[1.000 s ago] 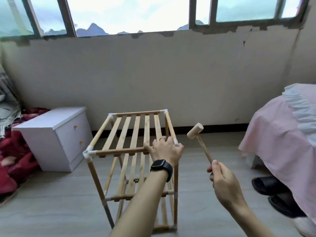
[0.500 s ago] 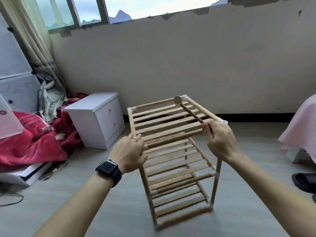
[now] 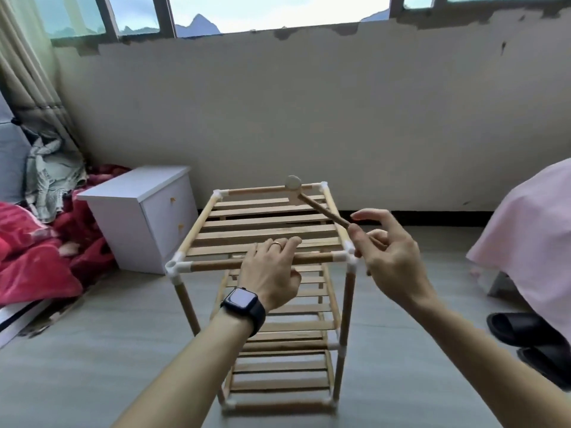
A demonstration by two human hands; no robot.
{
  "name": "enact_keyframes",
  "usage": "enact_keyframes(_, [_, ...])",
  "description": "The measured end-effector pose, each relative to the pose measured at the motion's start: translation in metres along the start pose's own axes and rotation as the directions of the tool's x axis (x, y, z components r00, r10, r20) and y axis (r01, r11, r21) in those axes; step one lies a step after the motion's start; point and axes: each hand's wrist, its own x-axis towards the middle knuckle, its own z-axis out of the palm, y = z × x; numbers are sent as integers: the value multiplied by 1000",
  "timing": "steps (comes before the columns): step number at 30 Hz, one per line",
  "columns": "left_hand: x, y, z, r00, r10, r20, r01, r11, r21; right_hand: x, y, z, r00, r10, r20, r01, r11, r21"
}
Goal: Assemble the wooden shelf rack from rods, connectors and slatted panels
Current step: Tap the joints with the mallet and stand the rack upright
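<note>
- Wooden shelf rack is found upright on the floor, mid-room and short of the far wall. Slatted panels are fitted at the top and lower down. White connectors are seated at the corners.
- Left hand is laid on the near top rod. The grip is closed round it, with the fingers curled over and the thumb tucked beneath. A ring is worn on one finger and a smartwatch on the wrist.
- Right hand is raised just beside the rack's near right corner. The handle of a wooden mallet is pinched between thumb and fingers, and the forefinger is stretched out loose.
- The mallet head is set against the far top rod, near the far right corner.
- A white nightstand is noted at the floor's left side by the wall, with red bedding beside it. A pink bedcover and black slippers are noted at the right edge.
</note>
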Motion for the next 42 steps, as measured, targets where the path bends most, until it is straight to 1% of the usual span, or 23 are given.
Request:
enact_keyframes(2, [5, 13, 7, 999, -28, -19, 29, 999, 34, 8, -7, -32, 995, 44, -89, -35, 994, 104])
enact_keyframes(4, [7, 17, 11, 996, -65, -61, 67, 997, 28, 19, -15, -57, 984, 80, -161, -48, 980, 191])
enact_keyframes(6, [7, 16, 13, 992, -73, -106, 72, 997, -5, 31, -22, -76, 977, 104, -184, -55, 965, 256])
enact_keyframes(9, [5, 16, 13, 987, -74, -140, 71, 997, -28, 47, -30, -86, 972, 146, -182, -75, 934, 349])
enact_keyframes(13, [4, 19, 12, 982, -71, -176, 65, 997, -42, 60, -34, -69, 950, 222, -218, -112, 898, 426])
enact_keyframes(17, [2, 21, 10, 980, -74, -182, 68, 997, -39, 74, -43, -38, 919, 246, -309, -114, 914, 389])
enact_keyframes(18, [2, 22, 9, 981, -78, -180, 72, 997, -38, 77, -45, -29, 918, 254, -304, -117, 906, 406])
enact_keyframes(21, [2, 22, 9, 979, -82, -189, 75, 996, -40, 83, -49, -3, 922, 314, -226, -155, 835, 528])
enact_keyframes(22, [2, 22, 10, 977, -81, -197, 74, 996, -41, 84, -48, 4, 919, 323, -225, -165, 835, 524])
enact_keyframes(26, [1, 21, 13, 965, -78, -249, 68, 997, -49, 86, -43, 24, 938, 239, -252, -99, 879, 467])
enact_keyframes(30, [3, 18, 15, 960, -61, -274, 51, 998, -45, 95, -48, 28, 954, 210, -212, -99, 893, 440])
enact_keyframes(34, [6, 17, 21, 950, -54, -307, 49, 998, -25, 105, -52, 22, 954, 144, -261, 3, 872, 490])
enact_keyframes(37, [5, 17, 22, 944, -30, -329, 25, 999, -21, 99, -44, 32, 954, 182, -237, -78, 916, 393])
enact_keyframes(38, [5, 17, 22, 941, -33, -337, 27, 999, -21, 101, -46, 34, 956, 187, -228, -87, 918, 387])
enact_keyframes(39, [5, 16, 23, 938, -36, -346, 31, 999, -20, 105, -49, 33, 954, 183, -240, -73, 911, 406])
enact_keyframes(41, [6, 17, 25, 930, -35, -367, 28, 999, -24, 111, -52, 30, 943, 155, -296, 3, 882, 471])
enact_keyframes(42, [6, 16, 25, 928, -37, -370, 29, 999, -29, 110, -49, 31, 943, 131, -305, 29, 883, 468])
